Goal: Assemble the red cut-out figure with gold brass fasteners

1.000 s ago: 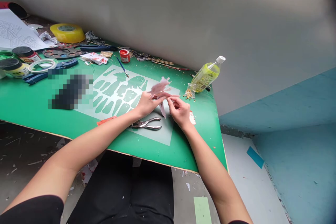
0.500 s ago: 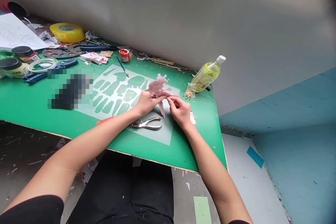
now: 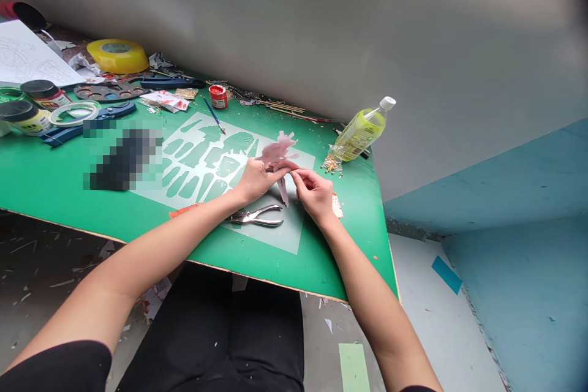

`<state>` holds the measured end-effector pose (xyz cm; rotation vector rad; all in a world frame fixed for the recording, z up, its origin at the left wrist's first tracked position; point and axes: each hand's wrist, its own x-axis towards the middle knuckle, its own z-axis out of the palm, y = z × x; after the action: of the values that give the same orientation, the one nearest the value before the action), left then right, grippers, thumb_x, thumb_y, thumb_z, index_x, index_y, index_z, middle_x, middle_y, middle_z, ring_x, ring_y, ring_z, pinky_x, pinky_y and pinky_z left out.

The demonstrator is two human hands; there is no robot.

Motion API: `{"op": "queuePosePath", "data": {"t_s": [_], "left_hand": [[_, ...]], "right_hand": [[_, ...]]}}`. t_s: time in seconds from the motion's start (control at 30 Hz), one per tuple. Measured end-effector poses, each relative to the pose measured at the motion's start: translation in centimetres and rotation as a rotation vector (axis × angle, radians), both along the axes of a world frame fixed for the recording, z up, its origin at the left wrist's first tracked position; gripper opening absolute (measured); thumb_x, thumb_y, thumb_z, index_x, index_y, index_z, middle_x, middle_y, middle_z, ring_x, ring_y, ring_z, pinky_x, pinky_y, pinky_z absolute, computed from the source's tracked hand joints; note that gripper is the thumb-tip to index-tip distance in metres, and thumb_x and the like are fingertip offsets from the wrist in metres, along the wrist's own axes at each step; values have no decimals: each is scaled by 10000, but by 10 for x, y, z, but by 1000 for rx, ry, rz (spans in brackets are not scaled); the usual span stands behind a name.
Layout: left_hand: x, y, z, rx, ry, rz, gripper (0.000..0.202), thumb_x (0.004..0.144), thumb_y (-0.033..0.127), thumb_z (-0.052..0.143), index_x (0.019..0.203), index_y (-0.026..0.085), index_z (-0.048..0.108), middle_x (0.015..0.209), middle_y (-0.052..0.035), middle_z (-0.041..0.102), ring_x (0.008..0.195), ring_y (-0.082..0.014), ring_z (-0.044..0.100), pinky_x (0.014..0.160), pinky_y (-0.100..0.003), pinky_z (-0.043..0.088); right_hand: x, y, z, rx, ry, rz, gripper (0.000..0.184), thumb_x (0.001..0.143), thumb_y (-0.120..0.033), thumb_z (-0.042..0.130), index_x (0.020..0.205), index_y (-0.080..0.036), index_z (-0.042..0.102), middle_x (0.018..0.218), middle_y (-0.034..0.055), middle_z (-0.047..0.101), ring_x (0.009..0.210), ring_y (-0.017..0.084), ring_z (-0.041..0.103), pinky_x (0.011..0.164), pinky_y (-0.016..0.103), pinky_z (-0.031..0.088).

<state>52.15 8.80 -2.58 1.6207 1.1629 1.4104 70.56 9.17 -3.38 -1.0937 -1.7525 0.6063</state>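
Note:
My left hand (image 3: 257, 180) is closed on a pale pink cut-out figure (image 3: 277, 148) with jagged edges, made of thin sheet. A narrow strip of it hangs below the fingers. My right hand (image 3: 316, 192) pinches at the figure's right side, thumb against forefinger; whatever lies between those fingertips is too small to make out. Both hands meet above a translucent white sheet (image 3: 294, 239) with many shapes cut out of it. Just below my left wrist, a metal hole-punch plier (image 3: 260, 215) rests on that sheet.
A tilted bottle of yellow-green liquid (image 3: 362, 131) stands at the right, beside a small bag of gold bits (image 3: 331, 162). A red paint jar (image 3: 218, 97) and a paintbrush (image 3: 214, 115) lie beyond the sheet. Paint jars (image 3: 43, 95), tape (image 3: 73, 114) and blue-handled cutters (image 3: 98, 122) crowd the left.
The pink figure has shifted very slightly, its pieces on the right now sitting closer to the fingers. Both hands keep nearly the same place and grip.

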Motion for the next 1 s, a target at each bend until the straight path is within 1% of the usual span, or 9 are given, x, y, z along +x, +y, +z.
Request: {"op": "queuePosePath", "data": {"t_s": [0.2,0.37,0.43,0.53,0.6,0.67,0.77,0.9,1.0], "left_hand": [[1,0,-3,-15,19,23,227,898,389,748,1001,202,824,1064,-69,835,1024,-228,759,970,-353,579],[2,0,-3,-38,-3,35,210,877,361,755,983,197,832,987,-52,835,913,-215,748,874,-330,575],[3,1,-3,-39,-41,28,208,860,366,763,950,189,825,933,-47,822,854,-203,731,813,-311,567],[4,2,-4,-63,-63,57,229,821,394,788,828,166,775,781,-39,758,709,-174,660,661,-284,513],[4,2,-5,-64,-42,73,264,795,409,804,735,170,709,679,-14,679,633,-151,586,593,-275,454],[4,2,-6,-59,-17,76,358,783,430,813,629,186,602,597,16,574,575,-128,503,549,-274,394],[4,1,-8,-71,-9,86,497,793,473,808,553,205,465,550,37,461,534,-111,420,515,-280,322],[3,1,-9,-84,-11,103,486,779,490,809,561,202,483,561,30,470,546,-117,423,518,-282,322],[3,0,-8,-104,7,102,502,773,508,805,546,202,478,544,30,459,541,-117,410,512,-282,319]], "right_hand": [[-1,-1,-1,18,-57,-41,308,958,-459,656,902,-194,802,618,-1,644,506,120,476,535,277,406],[-1,0,-3,-5,-50,-47,321,950,-477,666,914,-184,791,587,-16,587,503,118,455,533,273,396],[0,2,-4,-3,-44,-45,331,951,-486,665,927,-180,789,548,-34,530,481,115,422,523,276,382],[3,3,-5,-7,-49,-28,348,963,-490,646,980,-176,795,501,-60,455,452,113,371,510,281,364],[4,4,-5,-18,-47,-22,350,970,-482,636,1014,-173,796,494,-62,460,446,115,376,509,284,365],[5,5,-5,-35,-41,-17,345,973,-473,633,1024,-173,795,498,-52,499,447,121,415,514,285,378],[6,5,-4,-54,-34,-3,345,976,-478,637,1024,-177,798,495,-41,539,445,130,464,519,288,400],[6,6,-4,-56,-25,-1,347,973,-489,641,1015,-186,806,496,-36,548,441,134,469,514,293,403],[6,6,-4,-83,-18,8,338,965,-475,648,1030,-184,807,535,-21,589,468,141,501,511,292,397]]}}
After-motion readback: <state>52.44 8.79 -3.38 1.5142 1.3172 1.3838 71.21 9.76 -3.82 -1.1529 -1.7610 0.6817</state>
